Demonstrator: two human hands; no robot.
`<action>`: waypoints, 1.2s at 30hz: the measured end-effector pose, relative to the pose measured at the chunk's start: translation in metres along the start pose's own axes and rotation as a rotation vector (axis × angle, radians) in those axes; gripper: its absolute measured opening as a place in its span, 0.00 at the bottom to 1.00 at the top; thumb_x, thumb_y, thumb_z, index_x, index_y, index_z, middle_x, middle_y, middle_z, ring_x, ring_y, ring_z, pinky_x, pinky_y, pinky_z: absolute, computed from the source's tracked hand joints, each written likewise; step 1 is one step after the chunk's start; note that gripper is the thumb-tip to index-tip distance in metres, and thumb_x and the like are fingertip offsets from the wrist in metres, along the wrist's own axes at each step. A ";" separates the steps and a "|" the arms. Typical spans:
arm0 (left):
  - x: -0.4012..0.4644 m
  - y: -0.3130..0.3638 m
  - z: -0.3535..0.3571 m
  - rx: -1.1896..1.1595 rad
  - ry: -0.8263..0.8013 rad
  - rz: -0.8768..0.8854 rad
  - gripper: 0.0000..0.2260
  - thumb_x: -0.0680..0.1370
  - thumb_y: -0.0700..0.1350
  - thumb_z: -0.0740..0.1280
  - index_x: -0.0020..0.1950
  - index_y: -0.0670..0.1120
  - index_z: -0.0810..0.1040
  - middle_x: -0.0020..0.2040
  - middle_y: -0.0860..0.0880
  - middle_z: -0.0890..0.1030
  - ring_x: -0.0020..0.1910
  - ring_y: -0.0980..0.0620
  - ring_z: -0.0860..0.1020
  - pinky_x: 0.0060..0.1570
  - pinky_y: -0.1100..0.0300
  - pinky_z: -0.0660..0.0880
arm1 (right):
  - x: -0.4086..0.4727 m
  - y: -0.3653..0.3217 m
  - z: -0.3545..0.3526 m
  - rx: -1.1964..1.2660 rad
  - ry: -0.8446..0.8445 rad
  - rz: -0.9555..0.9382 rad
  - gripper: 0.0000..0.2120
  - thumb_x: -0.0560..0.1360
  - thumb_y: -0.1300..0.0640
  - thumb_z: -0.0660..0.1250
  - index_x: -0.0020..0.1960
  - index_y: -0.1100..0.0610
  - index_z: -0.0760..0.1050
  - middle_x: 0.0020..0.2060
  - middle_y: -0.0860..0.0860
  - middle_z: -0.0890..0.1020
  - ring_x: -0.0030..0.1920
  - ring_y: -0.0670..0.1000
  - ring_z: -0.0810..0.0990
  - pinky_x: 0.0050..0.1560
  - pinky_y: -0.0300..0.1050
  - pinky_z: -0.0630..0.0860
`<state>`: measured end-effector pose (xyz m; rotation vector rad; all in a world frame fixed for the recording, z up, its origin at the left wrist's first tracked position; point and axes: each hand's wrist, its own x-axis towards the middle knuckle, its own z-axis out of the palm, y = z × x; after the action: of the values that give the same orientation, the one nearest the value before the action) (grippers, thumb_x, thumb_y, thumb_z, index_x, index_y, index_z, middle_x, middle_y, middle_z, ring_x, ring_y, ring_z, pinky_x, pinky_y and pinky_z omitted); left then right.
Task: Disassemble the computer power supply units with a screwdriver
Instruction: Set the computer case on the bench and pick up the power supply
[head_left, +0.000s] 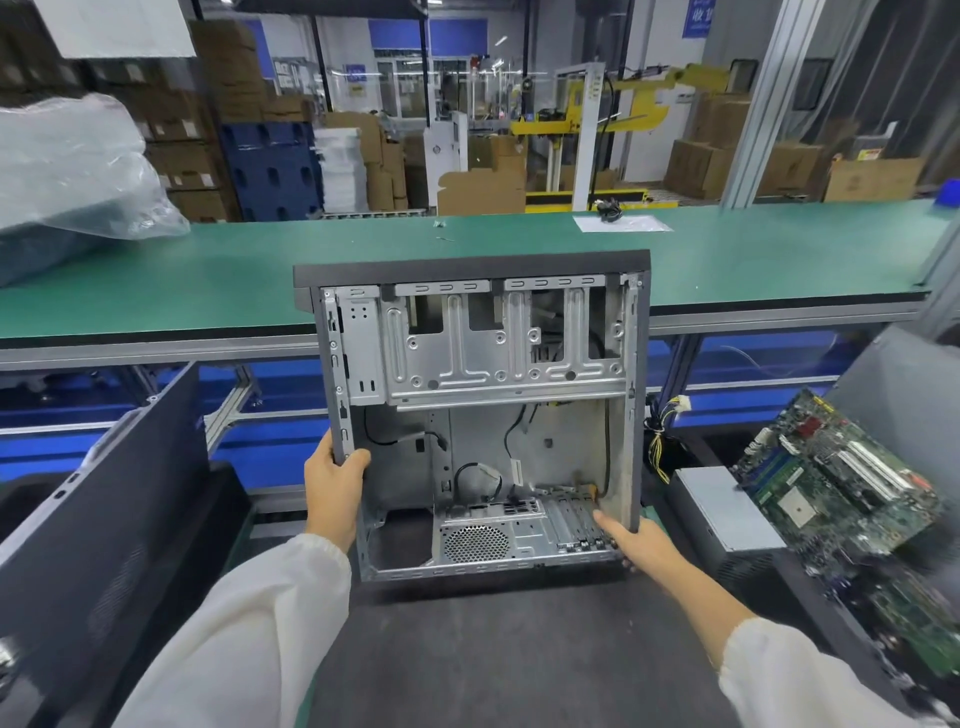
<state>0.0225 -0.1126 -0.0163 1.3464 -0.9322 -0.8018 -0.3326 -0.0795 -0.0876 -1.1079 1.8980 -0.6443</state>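
An emptied grey computer case (483, 415) with its side open is held up above the dark mat, its inside facing me. My left hand (332, 483) grips its left edge, thumb curled over the rim. My right hand (634, 540) grips the lower right corner from beneath. Inside the case I see bare drive bays, loose black cables and a round fan grille. A silver power supply unit (727, 512) with a bundle of yellow and black wires (660, 441) lies to the right. No screwdriver is in view.
Green motherboards (841, 478) are piled in a bin at the right. A dark case panel (104, 499) leans at the left. Beyond runs a green workbench (363, 270) with a plastic-wrapped bundle (72, 166) and a small bag of cables (618, 218). The dark mat (509, 654) lies below.
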 end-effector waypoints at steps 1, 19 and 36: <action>-0.003 -0.003 -0.001 -0.003 0.004 -0.001 0.13 0.74 0.33 0.64 0.40 0.51 0.75 0.31 0.58 0.74 0.30 0.60 0.69 0.36 0.65 0.70 | -0.001 0.002 0.001 -0.024 0.011 -0.010 0.32 0.75 0.38 0.64 0.68 0.61 0.70 0.49 0.57 0.79 0.44 0.54 0.76 0.44 0.44 0.72; -0.054 -0.050 -0.036 0.073 -0.102 -0.193 0.09 0.74 0.31 0.63 0.44 0.45 0.73 0.37 0.50 0.76 0.38 0.50 0.73 0.36 0.57 0.68 | -0.018 0.002 0.012 0.215 0.233 0.019 0.09 0.72 0.65 0.68 0.51 0.60 0.74 0.43 0.57 0.79 0.44 0.58 0.77 0.44 0.49 0.73; -0.011 -0.044 -0.021 0.024 -0.149 -0.171 0.11 0.73 0.30 0.63 0.40 0.46 0.69 0.35 0.49 0.69 0.35 0.53 0.67 0.39 0.58 0.66 | 0.026 -0.020 0.014 0.211 0.211 -0.018 0.08 0.72 0.64 0.67 0.50 0.57 0.74 0.43 0.55 0.79 0.45 0.55 0.76 0.47 0.45 0.71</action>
<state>0.0388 -0.0967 -0.0610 1.4154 -0.9538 -1.0360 -0.3190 -0.1123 -0.0903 -0.9536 1.9445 -0.9802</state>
